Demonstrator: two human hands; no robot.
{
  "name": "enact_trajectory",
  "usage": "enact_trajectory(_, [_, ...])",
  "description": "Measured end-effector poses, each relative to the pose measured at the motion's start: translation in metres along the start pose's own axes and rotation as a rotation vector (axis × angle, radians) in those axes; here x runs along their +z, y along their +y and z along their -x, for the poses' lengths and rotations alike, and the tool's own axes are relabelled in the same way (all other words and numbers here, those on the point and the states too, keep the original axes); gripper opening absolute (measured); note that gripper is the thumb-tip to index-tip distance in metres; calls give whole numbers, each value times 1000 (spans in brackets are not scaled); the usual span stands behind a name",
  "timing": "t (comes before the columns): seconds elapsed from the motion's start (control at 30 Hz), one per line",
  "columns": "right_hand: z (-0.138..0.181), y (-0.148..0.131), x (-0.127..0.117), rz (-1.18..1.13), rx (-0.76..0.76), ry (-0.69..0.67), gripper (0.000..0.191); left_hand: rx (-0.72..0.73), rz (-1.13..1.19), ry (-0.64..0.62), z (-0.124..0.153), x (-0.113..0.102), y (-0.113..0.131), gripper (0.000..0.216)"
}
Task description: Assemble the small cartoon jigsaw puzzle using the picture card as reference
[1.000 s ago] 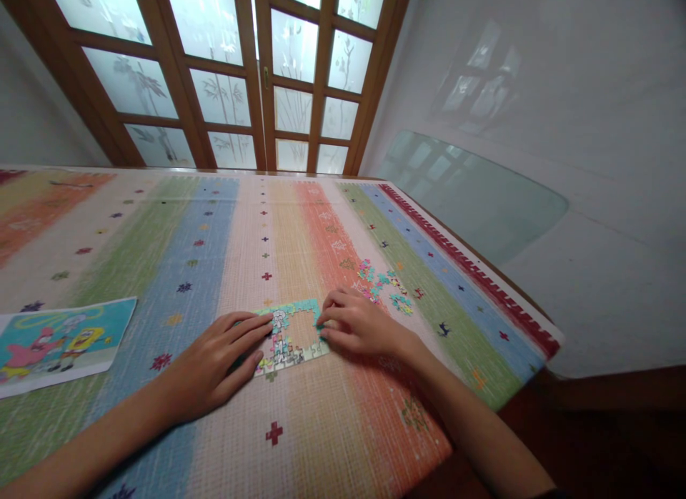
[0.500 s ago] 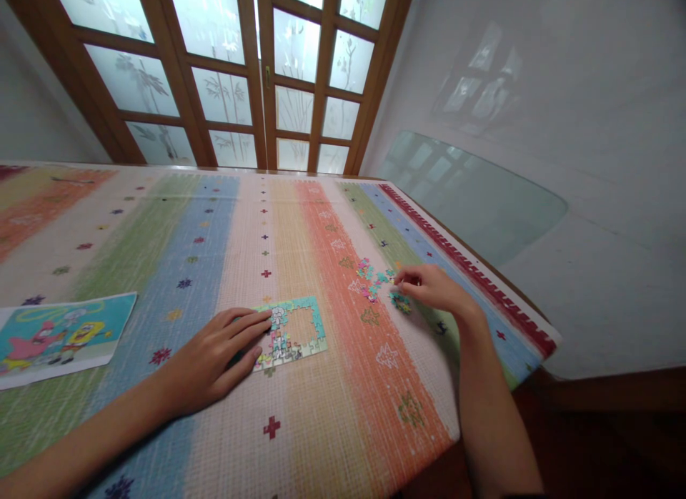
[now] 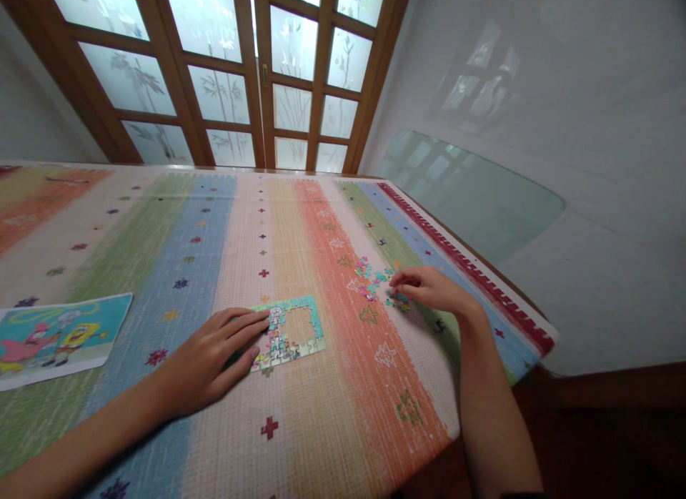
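A partly assembled jigsaw puzzle (image 3: 300, 352) lies on the striped tablecloth, with a gap in its upper right part. My left hand (image 3: 228, 349) rests over its left side, fingers stretched out and lying flat, so that side is hidden. Loose puzzle pieces (image 3: 369, 292), teal, pink and yellow, are scattered to the right of the puzzle. At their right edge is my right hand (image 3: 423, 288), its fingers curled and thumb and forefinger tips close together, low over the pieces. What is between those tips, if anything, is too small to make out.
A printed cartoon picture (image 3: 64, 338) lies on the left of the tablecloth (image 3: 300, 420). The table's right edge (image 3: 471, 256) runs along a white wall with a glass panel (image 3: 471, 191). Wooden doors with frosted panes (image 3: 219, 91) stand behind the table.
My right hand has shifted slightly left over the loose pieces, its fingertips a little lower. My left hand stays on the puzzle. The whole view has moved very slightly.
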State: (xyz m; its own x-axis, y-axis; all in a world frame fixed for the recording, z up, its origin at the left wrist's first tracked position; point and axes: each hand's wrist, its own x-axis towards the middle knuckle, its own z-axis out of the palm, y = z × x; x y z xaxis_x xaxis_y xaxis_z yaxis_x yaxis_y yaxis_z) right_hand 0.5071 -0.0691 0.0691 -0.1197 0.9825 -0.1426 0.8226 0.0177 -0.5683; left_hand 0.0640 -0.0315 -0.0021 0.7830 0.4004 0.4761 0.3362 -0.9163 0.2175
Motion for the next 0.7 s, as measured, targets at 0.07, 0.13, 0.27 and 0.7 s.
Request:
enact_trajectory(0.07, [-1, 3, -1, 132, 14, 121, 21, 1, -5, -7, 0, 0, 0, 39])
enact_trajectory(0.13, [-4, 8, 0, 246, 35, 227, 24, 4, -9, -4, -1, 0, 1, 39])
enact_trajectory(0.27, [-8, 24, 4, 350, 52, 337, 32, 15, -15, 13, 0, 1, 0, 38])
enact_trajectory(0.7, [-31, 46, 21, 398, -39, 361, 35, 13, 4, 21, 0, 2, -1, 39])
